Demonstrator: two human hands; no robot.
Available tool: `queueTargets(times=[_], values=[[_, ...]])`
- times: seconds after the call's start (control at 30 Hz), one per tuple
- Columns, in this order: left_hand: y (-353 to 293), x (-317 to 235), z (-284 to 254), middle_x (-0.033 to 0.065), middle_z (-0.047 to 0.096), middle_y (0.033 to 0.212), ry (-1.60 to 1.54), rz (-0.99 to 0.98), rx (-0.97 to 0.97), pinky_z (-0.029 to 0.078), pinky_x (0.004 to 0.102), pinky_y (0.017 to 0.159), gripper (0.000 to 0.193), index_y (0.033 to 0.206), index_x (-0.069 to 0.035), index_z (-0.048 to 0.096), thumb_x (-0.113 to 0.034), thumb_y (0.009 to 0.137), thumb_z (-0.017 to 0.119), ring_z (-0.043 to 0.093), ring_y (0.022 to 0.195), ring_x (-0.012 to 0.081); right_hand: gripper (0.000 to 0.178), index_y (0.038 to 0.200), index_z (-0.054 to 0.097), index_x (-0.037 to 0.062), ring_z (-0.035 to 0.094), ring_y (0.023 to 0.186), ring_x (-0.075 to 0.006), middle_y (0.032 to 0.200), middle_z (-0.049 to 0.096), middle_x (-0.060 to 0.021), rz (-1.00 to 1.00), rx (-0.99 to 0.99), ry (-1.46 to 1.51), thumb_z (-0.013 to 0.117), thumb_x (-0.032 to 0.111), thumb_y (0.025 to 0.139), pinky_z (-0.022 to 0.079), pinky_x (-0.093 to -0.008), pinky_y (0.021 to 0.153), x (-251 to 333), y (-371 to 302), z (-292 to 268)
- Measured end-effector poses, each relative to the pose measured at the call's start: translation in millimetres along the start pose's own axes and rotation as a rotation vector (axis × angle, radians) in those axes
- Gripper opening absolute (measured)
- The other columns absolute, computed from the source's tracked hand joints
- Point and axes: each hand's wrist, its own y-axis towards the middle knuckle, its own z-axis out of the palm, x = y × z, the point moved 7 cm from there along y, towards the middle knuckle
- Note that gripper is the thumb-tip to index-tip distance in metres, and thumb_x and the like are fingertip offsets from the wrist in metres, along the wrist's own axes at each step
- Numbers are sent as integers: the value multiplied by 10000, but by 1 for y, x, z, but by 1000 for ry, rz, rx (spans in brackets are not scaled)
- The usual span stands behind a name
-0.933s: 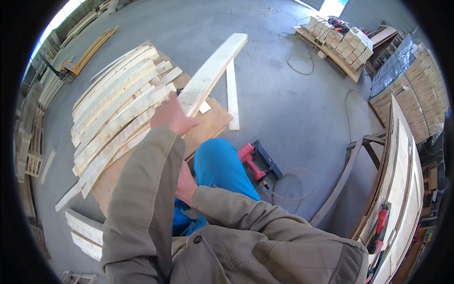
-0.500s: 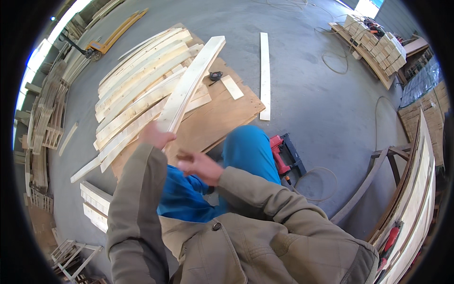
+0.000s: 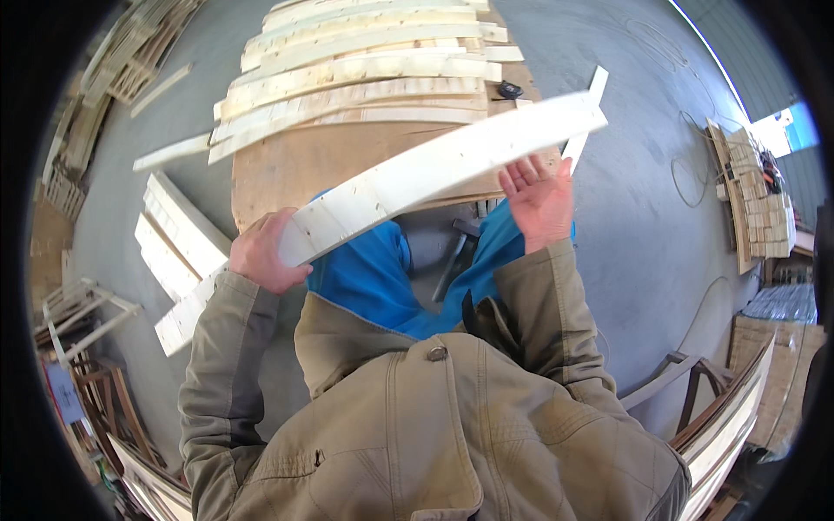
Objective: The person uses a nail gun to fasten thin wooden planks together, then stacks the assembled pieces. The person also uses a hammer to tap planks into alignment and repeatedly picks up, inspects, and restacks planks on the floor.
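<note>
A pale, curved wooden board is held slantwise across my lap, its far end raised to the right. My left hand is closed round it towards its near left end, the thumb along the lower edge. My right hand is open, palm up and fingers spread, at the board's lower edge towards the right end. Whether its fingertips touch the board I cannot tell. Beyond it, several similar curved boards lie in a row on a low plywood panel.
A black tape measure lies beside the boards. A hammer shows between my knees. Stacked curved pieces stand on the floor at left. One wooden strip and a hose lie right; bundled wood blocks sit farther right.
My view has turned to the right. The board has swung from pointing away to lying across my lap. My right hand has moved right and opened along the board's edge.
</note>
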Motion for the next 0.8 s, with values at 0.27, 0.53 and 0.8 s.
queueTargets(times=[0.27, 0.53, 0.8], values=[[-46, 24, 5, 169, 697, 1199, 30, 95, -123, 562, 460, 958, 829, 1312, -77, 595, -147, 538, 882, 678, 1107, 390, 432, 1291, 602, 18, 658, 1077, -260, 1169, 681, -131, -15, -1, -279, 700, 325, 1003, 540, -436, 950, -6, -26, -1], [-47, 12, 4, 172, 690, 1219, 44, 192, -320, 542, 472, 967, 791, 1302, -71, 595, -78, 554, 854, 664, 1125, 393, 425, 1315, 595, 15, 681, 1119, -266, 1231, 694, -127, -148, 177, -236, 719, 245, 981, 556, -452, 957, 20, -38, 13], [-36, -24, 20, 161, 686, 1244, 41, 300, -455, 514, 487, 996, 824, 1327, -74, 583, -14, 539, 816, 653, 1150, 392, 569, 1424, 529, 13, 617, 1257, -282, 1327, 652, -119, -260, 221, -211, 738, 268, 959, 492, -482, 1079, 64, -47, -10]])
